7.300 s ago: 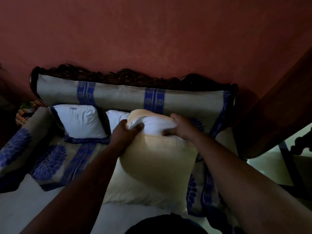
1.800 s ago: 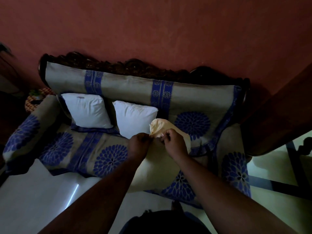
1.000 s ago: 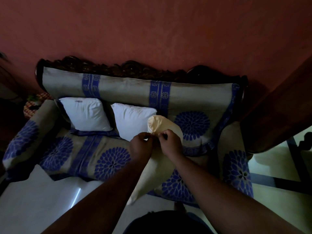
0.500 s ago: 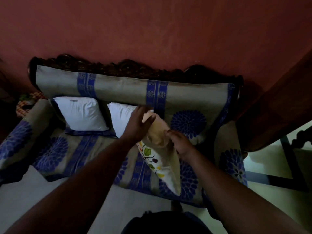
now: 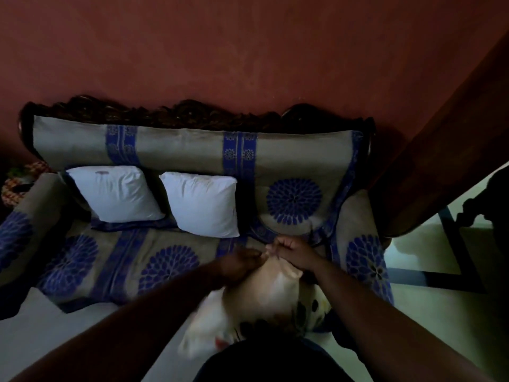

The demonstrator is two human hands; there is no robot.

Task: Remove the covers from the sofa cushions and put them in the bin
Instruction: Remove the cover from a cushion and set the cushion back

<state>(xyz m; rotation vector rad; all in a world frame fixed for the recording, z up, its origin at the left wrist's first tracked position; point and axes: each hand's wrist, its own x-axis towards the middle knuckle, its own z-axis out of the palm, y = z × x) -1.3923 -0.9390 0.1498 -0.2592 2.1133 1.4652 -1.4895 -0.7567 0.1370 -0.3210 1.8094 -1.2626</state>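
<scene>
While both hands (image 5: 292,253) pinch top — cream cover (image 5: 264,293) hangs, blurred.

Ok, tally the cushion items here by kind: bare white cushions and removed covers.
Bare white cushions: 2, one on the left of the sofa, one beside it.
Removed covers: 1, the cream cover, pinched at its top by left hand and right hand.
Total: 3

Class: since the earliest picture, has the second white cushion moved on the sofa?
Cannot tell: the second white cushion leans on the sofa backrest right of the first, as before, though then mostly hidden.
</scene>
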